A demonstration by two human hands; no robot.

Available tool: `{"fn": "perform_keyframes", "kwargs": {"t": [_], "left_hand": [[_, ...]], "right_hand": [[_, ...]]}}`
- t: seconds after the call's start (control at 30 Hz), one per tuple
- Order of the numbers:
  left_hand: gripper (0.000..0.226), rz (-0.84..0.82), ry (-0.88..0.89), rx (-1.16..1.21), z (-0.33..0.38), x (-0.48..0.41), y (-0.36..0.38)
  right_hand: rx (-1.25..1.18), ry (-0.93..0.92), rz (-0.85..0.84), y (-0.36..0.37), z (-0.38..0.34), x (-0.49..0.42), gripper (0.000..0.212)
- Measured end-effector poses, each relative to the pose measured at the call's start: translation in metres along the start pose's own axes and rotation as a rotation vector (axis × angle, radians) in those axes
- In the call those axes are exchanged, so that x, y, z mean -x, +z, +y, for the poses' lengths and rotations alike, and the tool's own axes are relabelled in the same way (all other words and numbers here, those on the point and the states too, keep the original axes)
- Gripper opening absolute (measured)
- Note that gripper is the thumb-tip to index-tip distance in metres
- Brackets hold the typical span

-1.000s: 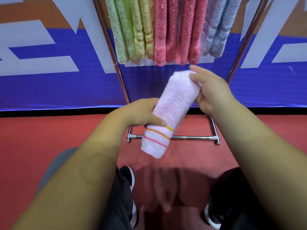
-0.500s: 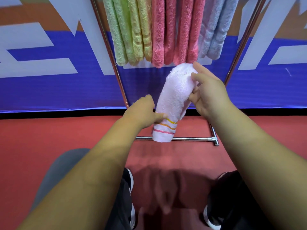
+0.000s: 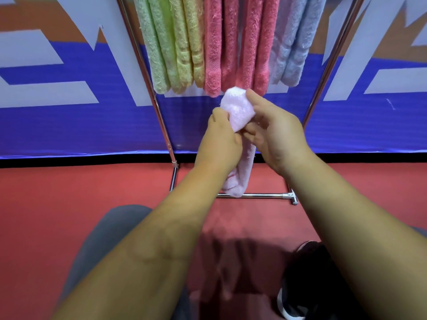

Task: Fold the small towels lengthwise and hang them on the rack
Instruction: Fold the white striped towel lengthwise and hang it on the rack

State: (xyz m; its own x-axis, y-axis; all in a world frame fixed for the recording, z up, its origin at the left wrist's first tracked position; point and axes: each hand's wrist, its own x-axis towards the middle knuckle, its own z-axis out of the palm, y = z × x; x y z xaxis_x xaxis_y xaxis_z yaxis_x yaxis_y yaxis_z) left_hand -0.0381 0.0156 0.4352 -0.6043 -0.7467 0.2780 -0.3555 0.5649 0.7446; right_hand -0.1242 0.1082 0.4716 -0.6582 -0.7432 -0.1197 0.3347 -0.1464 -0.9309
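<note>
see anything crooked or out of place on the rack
Nothing stands out. The hung towels drape straight on the rack. The left hand and right hand grip the pale pink towel, not yet hung.

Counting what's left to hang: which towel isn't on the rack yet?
The pale pink towel, gripped by the left hand and right hand; the other towels hang from the rack.

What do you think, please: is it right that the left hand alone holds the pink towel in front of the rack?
Not alone: the head view shows both the left hand and the right hand holding the pink towel in front of the rack.
</note>
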Motion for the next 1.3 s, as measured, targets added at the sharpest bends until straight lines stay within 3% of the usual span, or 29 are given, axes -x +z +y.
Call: {"fn": "perform_keyframes", "kwargs": {"t": [0.1,0.17,0.3,0.47,0.6,0.67,0.93,1.17,1.3], "left_hand": [[0.022,0.026,0.058,-0.070,0.000,-0.004,0.002],[0.027,0.031,0.120,-0.145,-0.001,-0.007,0.001],[0.023,0.041,0.178,-0.316,0.000,-0.009,-0.004],[0.043,0.082,0.275,-0.367,0.014,-0.001,-0.012],[0.045,0.128,0.316,-0.343,0.020,0.003,-0.018],[0.045,0.158,0.301,-0.351,0.019,0.002,-0.023],[0.015,0.194,0.311,-0.293,-0.005,-0.005,-0.030],[0.014,0.000,0.143,-0.369,0.015,-0.008,-0.033],[0.012,-0.073,0.145,-0.395,0.042,-0.023,-0.040]], "right_hand": [[0.309,-0.090,0.061,-0.008,0.001,0.001,0.063],[0.457,-0.138,0.042,-0.012,0.004,0.002,0.067],[0.611,-0.230,0.048,-0.019,0.012,0.003,0.061],[0.808,-0.332,0.233,-0.027,0.020,0.004,0.058],[1.018,-0.275,0.334,-0.034,0.026,-0.001,0.026],[1.105,-0.247,0.376,-0.038,0.027,-0.005,0.021],[1.010,-0.348,0.382,-0.047,0.016,-0.007,0.011],[1.058,-0.373,0.376,-0.047,-0.015,0.002,0.012],[1.108,-0.422,0.383,-0.045,-0.050,0.004,0.015]]}}
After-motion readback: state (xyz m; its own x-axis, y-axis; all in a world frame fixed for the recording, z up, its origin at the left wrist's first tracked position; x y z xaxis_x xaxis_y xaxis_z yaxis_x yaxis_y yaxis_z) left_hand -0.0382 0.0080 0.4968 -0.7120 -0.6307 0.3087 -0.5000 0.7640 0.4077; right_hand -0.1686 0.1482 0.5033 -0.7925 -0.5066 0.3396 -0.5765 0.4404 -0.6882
